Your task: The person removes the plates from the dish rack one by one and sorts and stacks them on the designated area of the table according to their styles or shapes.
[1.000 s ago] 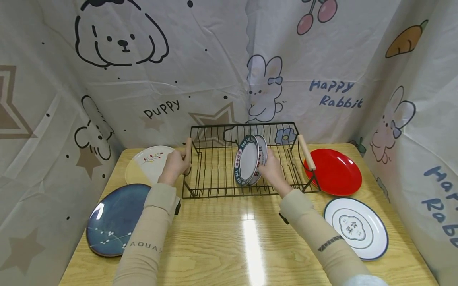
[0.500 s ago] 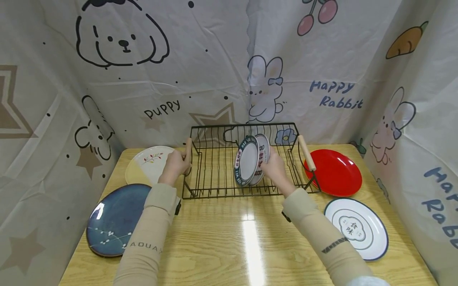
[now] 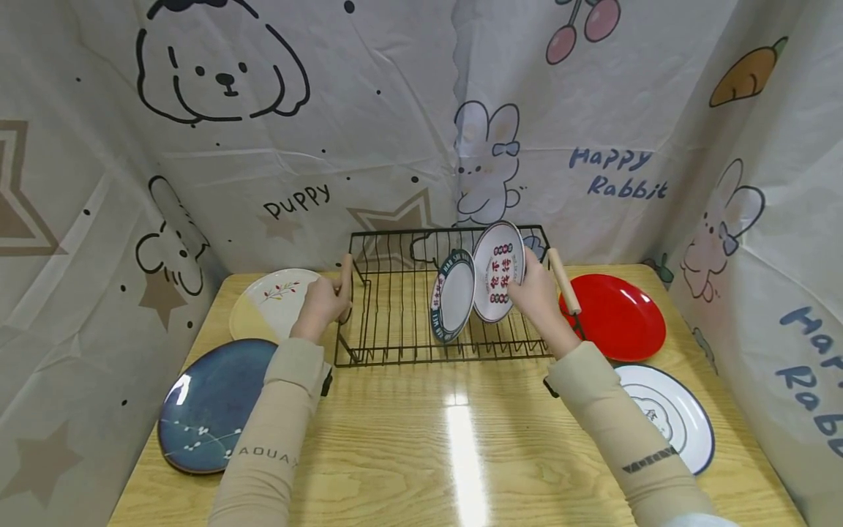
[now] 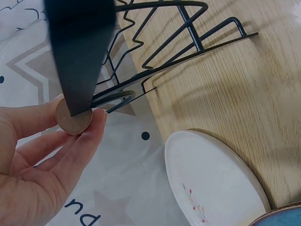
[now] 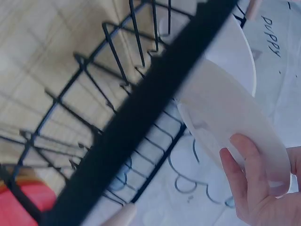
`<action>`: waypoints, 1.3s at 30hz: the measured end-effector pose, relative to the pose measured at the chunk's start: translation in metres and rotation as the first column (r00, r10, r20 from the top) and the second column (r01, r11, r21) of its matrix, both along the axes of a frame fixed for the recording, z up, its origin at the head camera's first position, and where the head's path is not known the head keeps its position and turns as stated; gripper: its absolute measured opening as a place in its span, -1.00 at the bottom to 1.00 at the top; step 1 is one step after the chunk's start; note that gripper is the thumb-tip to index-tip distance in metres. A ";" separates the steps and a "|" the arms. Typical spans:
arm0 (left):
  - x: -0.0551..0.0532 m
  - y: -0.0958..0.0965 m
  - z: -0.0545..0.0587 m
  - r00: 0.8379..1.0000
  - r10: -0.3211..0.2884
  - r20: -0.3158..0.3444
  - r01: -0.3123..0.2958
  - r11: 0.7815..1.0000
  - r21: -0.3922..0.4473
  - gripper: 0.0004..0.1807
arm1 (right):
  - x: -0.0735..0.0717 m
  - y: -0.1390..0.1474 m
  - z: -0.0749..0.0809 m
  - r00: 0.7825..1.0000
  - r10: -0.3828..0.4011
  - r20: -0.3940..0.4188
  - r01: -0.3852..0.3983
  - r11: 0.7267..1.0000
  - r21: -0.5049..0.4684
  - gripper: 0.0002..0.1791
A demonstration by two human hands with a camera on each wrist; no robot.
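My left hand point(image 3: 321, 301) grips the wooden handle point(image 4: 74, 118) at the left end of a black wire dish rack point(image 3: 395, 315). My right hand point(image 3: 535, 291) pinches the right edge of a white plate point(image 3: 499, 274) with red lettering, which it holds tilted above the right part of the rack. In the right wrist view, fingers point(image 5: 249, 165) lie against the plate's pale underside. Just left of it, a plate with a dark green rim point(image 3: 454, 296) stands leaning between the rack's wires.
A white and yellow plate point(image 3: 253, 315) and a dark blue plate point(image 3: 217, 410) lie to the left. On the right are a red plate point(image 3: 615, 318) and a white plate with a blue rim point(image 3: 691, 432). A printed cloth point(image 3: 395, 110) hangs behind the table point(image 3: 395, 439).
My right hand has lifted the red-lettered plate up and to the right, away from the green-rimmed plate. The left hand stays on the rack handle.
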State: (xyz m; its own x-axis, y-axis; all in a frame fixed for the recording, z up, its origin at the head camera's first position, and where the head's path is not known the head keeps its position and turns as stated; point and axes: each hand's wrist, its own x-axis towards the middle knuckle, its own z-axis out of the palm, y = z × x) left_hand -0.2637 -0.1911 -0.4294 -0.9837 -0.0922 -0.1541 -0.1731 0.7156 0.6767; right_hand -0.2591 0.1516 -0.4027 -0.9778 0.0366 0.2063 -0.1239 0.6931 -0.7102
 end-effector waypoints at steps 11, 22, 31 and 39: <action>0.000 -0.001 0.001 1.000 -0.004 -0.009 0.004 1.000 -0.007 -0.16 | 0.016 0.036 0.026 0.990 -0.090 -0.109 0.084 0.995 -0.057 -0.36; 0.001 0.000 0.001 1.000 0.004 -0.013 -0.004 1.000 -0.010 -0.17 | 0.046 0.075 0.042 0.956 -0.213 -0.200 0.194 0.974 -0.113 -0.40; 0.001 0.000 0.002 1.000 -0.002 -0.013 0.002 1.000 -0.009 -0.16 | 0.072 0.114 0.050 0.908 -0.384 -0.168 0.369 0.922 -0.117 -0.40; 0.001 0.000 0.001 1.000 -0.004 -0.003 0.004 1.000 -0.003 -0.18 | 0.088 0.154 0.038 0.851 -0.526 -0.015 0.518 0.842 -0.152 -0.30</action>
